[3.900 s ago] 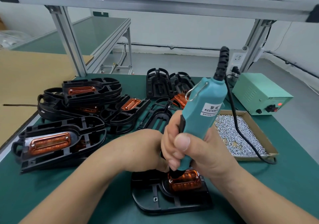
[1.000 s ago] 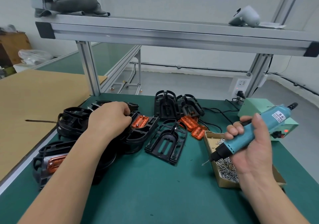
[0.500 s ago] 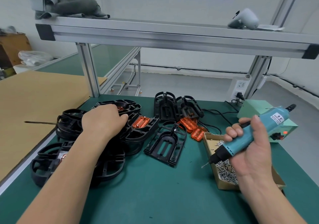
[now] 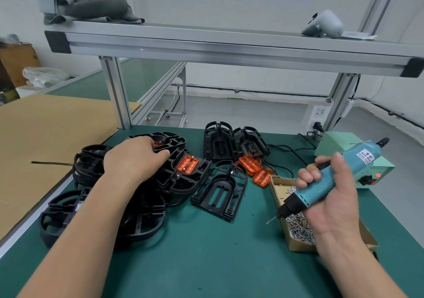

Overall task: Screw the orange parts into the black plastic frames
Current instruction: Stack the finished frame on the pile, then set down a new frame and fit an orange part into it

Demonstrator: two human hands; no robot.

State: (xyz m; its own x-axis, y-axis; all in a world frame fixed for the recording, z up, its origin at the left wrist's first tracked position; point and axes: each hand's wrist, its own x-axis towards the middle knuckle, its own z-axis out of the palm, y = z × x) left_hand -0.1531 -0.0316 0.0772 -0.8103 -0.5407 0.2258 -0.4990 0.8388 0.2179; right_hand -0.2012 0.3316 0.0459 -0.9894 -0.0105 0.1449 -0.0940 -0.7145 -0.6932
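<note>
Several black plastic frames (image 4: 181, 183) lie heaped at the table's left, one showing a fitted orange part (image 4: 187, 164). My left hand (image 4: 135, 157) lies on top of the heap, its fingers curled over the edge of the uppermost frame (image 4: 167, 140). An empty black frame (image 4: 218, 194) lies flat in the middle. Behind it are two loose orange parts (image 4: 254, 169) and two more frames (image 4: 220, 143). My right hand (image 4: 330, 203) grips a teal electric screwdriver (image 4: 332, 178), held slanted above the screw box (image 4: 275, 189), bit pointing down-left with a screw at its tip.
A green power supply (image 4: 339, 143) stands at the back right with black cables (image 4: 289, 148) running across the mat. An aluminium post (image 4: 117, 95) rises at the back left under an overhead shelf. A brown cardboard sheet (image 4: 46, 132) covers the neighbouring table.
The frame I was screwing near the table's front has gone; my left hand moved onto the heap at the left. My right hand lifted the screwdriver away to the right, over the screw box.
</note>
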